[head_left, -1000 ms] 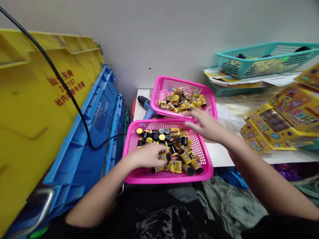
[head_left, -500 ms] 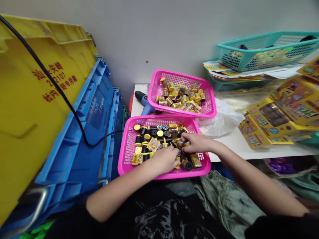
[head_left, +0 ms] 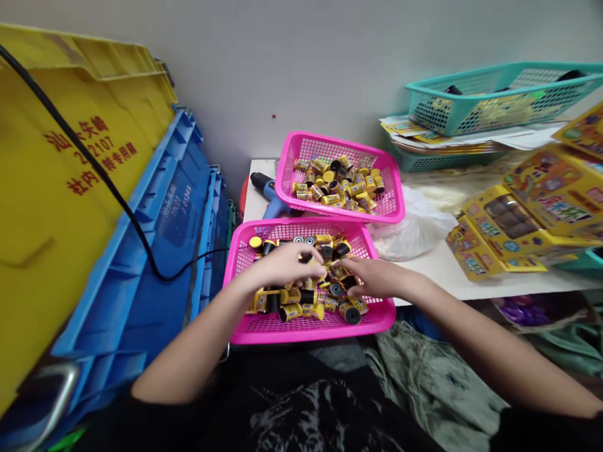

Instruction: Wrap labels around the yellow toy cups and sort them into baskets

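A pink basket [head_left: 311,336] in front of me holds many small black-and-yellow canisters [head_left: 291,312], some with yellow lids, some with printed wrappers. My left hand [head_left: 285,263] hovers over its middle, fingers curled round a small yellow canister [head_left: 316,271]. At the right side of this basket is my right hand [head_left: 377,277]. Its thumb and fingers close around a dark-ended canister [head_left: 349,282] among the others. Behind stands a second pink basket [head_left: 393,212] with more yellow canisters [head_left: 330,199] piled in it.
Beside the baskets lies a blue tool with a black nozzle [head_left: 269,188]. Blue crates [head_left: 160,226] and a yellow crate [head_left: 56,207] rise on my left, a black cable [head_left: 113,188] crossing them. To the right are a plastic bag [head_left: 405,229], yellow boxes [head_left: 509,226] and a teal basket [head_left: 452,113].
My right hand has come from above the gap between the baskets down into the front one. My left hand dipped toward the front middle, then rose back leftward. Canisters in both baskets have shifted.
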`<state>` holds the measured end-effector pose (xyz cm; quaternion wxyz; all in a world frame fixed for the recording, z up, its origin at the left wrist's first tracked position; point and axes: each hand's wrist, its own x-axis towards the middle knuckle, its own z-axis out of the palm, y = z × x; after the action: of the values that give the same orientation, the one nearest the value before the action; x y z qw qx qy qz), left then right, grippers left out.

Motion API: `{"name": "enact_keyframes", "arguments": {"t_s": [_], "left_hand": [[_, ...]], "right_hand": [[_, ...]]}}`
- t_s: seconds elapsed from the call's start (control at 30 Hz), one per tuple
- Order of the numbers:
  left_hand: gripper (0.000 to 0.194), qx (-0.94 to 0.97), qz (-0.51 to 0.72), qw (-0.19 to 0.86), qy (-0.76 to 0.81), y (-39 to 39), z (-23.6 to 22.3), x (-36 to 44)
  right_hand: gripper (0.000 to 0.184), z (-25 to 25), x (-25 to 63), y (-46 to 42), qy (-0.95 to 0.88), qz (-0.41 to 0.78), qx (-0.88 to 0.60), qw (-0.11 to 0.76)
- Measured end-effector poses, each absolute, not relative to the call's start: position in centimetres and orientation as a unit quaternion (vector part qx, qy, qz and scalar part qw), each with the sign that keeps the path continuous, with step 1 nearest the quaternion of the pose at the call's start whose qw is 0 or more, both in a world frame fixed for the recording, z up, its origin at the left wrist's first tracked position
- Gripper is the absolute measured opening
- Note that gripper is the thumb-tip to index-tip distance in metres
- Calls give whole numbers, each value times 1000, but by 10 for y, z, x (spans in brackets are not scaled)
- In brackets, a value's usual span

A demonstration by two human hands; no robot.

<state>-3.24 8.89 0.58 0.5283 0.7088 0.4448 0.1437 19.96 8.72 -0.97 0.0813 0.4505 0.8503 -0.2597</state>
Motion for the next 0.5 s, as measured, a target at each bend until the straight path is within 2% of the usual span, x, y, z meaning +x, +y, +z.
{"name": "enact_keyframes", "arguments": {"t_s": [0.07, 0.13, 0.2, 0.27, 0.33, 0.37, 0.4, 0.47, 0.5], "left_hand": [[30, 699, 278, 491, 438, 116, 32, -32], [42, 689, 427, 381, 444, 137, 55, -28], [52, 705, 474, 285, 444, 145, 68, -24], [42, 768, 397, 257, 431, 136, 66, -22], [24, 846, 218, 280, 399, 116, 48, -21], [21, 874, 112, 282, 379, 104, 35, -20], [21, 880, 71, 280, 377, 93, 21, -20], [30, 882, 38, 271, 384, 76, -5, -19], [33, 882, 30, 258, 393, 71, -16, -18]], "right_hand": [[37, -28, 195, 79, 855, -264, 443, 64], [21, -39, 188, 80, 849, -251, 462, 48], [12, -43, 181, 85, 841, -234, 486, 35], [8, -39, 178, 92, 836, -226, 500, 22], [10, -23, 182, 103, 834, -224, 505, 2], [12, -12, 186, 110, 832, -217, 510, -28], [14, 2, 191, 118, 828, -204, 519, -63], [24, 28, 202, 135, 790, -119, 558, -226], [29, 38, 207, 140, 774, -75, 573, -258]]}}
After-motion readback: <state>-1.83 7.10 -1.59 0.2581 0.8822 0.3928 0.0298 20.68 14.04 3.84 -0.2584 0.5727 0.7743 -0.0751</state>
